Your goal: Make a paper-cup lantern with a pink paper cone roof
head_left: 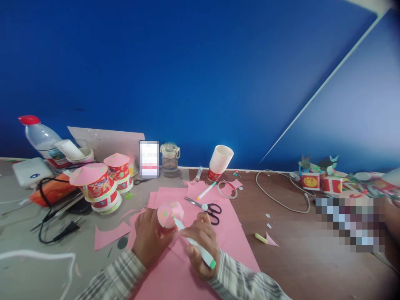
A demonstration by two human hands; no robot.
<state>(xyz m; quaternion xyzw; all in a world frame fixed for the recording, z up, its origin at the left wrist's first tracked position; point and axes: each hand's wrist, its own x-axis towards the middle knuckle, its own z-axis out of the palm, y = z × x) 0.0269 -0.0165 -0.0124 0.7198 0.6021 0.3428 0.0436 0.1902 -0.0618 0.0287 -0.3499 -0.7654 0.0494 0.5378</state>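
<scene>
My left hand (149, 239) is closed around a small paper cup topped with a pink paper cone (169, 213), holding it over a pink paper sheet (231, 233). My right hand (203, 246) grips a white marker with a green end (195, 243), its tip touching the pink cone. Black-handled scissors (204, 207) lie just beyond my hands on the pink sheet. Another white marker (206, 191) rests further back.
Finished red cups with pink cone lids (100, 185) stand at the left, beside a water bottle (42, 139), a black cable with plug (58, 227) and a glass jar (170, 159). A stack of paper cups (220, 161) lies tipped. A white cord (281, 191) and craft pieces (318, 177) sit right.
</scene>
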